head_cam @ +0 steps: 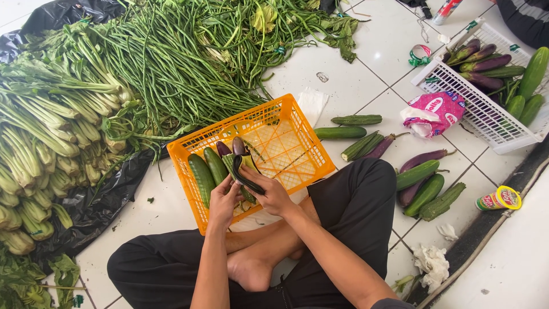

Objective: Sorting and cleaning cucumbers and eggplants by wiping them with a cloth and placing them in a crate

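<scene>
Head view: the person sits cross-legged on the white tiled floor (366,74) with an orange crate (286,123) in front of the knees. The left hand (222,201) cups a bunch of vegetables (235,155), aubergine and ridged gourd, from below, its grip closed around the lower ends. The right hand (273,194) pinches a dark band (247,180) against the bunch, fingers pressed together on it. The bunch hangs over the crate's near left corner, beside two cucumbers (207,174) lying inside. To do this well, I judge the left hand should keep the stems level and tight while the band is drawn snug.

Around them: long beans (189,63) and leafy greens (40,131) heaped on black plastic sheeting (91,212), loose cucumbers and aubergines (423,180) on the tiles at right, a white basket (486,114) of more produce, and a small yellow-lidded tub (500,198).
</scene>
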